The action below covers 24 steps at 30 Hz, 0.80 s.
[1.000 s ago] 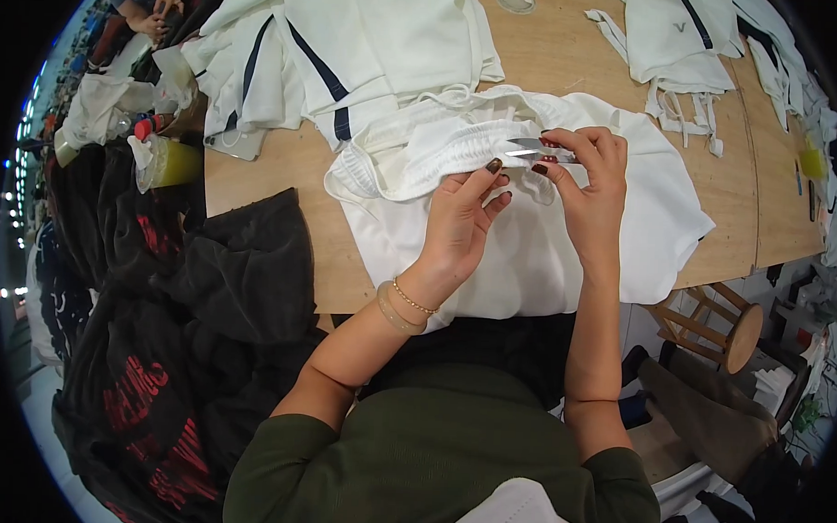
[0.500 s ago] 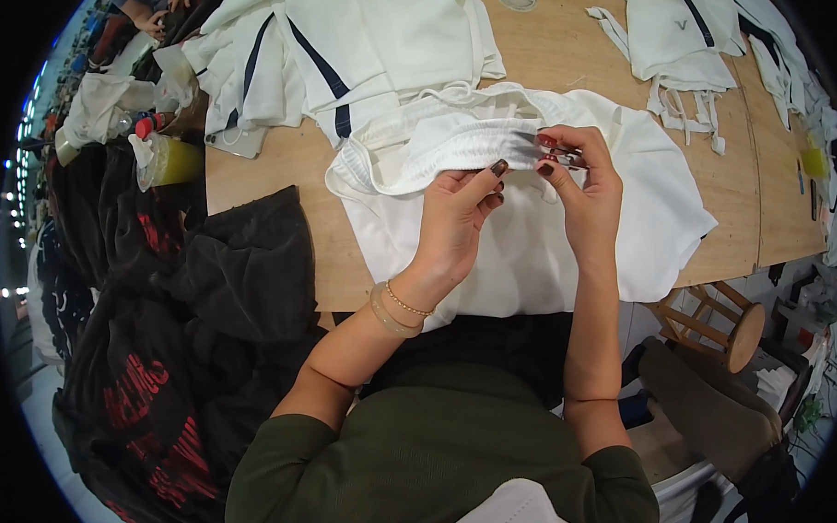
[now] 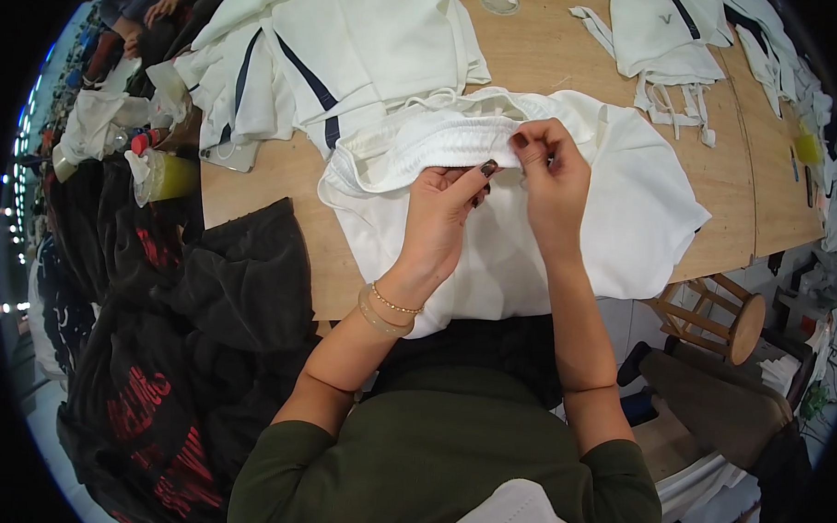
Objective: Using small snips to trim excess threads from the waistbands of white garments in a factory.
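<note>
A white garment point(image 3: 623, 209) with a gathered elastic waistband point(image 3: 450, 143) lies spread over the table's near edge. Its waist opening faces up, and a white cord loops out at the far side. My left hand point(image 3: 439, 207) is closed on the band's near edge, thumb on top and fingers beneath. Close to its right, my right hand point(image 3: 555, 174) pinches the same band between thumb and fingertips. Something dark shows between the curled fingers of that hand, too small to make out.
More white garments with navy stripes point(image 3: 305, 68) are piled beyond; others point(image 3: 666, 40) lie far right. At left are a phone point(image 3: 233, 155), a cup of yellow drink point(image 3: 172, 179) and black clothes with red print point(image 3: 157, 345). A wooden stool point(image 3: 746, 328) stands right. Another person's hands point(image 3: 160, 13) show far left.
My right hand has drawn in toward my left and curled. The dark, metallic-looking small tool seen at its fingertips no longer shows plainly. Both hands and the view have shifted slightly.
</note>
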Available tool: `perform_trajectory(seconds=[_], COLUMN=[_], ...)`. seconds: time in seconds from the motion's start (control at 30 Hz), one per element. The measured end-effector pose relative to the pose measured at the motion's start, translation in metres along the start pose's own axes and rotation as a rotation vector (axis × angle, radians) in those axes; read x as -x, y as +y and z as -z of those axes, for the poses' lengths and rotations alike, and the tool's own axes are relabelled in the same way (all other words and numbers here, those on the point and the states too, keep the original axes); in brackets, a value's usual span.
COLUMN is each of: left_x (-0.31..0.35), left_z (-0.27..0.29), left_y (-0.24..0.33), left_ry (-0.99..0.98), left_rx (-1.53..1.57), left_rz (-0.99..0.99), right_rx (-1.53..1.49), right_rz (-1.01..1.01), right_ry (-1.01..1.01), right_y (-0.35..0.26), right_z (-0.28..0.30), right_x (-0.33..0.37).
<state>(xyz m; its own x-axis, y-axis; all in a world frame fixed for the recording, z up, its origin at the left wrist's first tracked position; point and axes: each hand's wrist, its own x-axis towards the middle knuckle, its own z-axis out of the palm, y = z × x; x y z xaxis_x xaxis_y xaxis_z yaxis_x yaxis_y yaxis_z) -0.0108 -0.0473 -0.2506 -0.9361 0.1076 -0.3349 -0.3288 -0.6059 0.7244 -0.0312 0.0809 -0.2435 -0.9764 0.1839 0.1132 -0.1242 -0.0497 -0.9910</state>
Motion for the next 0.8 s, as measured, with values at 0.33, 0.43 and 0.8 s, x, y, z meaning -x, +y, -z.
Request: perform_trajectory(seconds=[0.33, 0.43, 0.8], left_x=[-0.002, -0.001, 0.003], left_z=[-0.003, -0.010, -0.016], left_y=[0.004, 0.009, 0.016], left_ry=[0.050, 0.037, 0.115], left_rx=[0.123, 0.162, 0.156], left_rz=[0.144, 0.175, 0.128], right_rx=[0.347, 0.411, 0.572], right_rz=[0.160, 0.250, 0.436], right_ry=[-0.045, 0.005, -0.037], right_y=[-0.012, -0.017, -0.018], right_z=[0.048, 0.050, 0.040], right_x=[0.005, 0.010, 0.012])
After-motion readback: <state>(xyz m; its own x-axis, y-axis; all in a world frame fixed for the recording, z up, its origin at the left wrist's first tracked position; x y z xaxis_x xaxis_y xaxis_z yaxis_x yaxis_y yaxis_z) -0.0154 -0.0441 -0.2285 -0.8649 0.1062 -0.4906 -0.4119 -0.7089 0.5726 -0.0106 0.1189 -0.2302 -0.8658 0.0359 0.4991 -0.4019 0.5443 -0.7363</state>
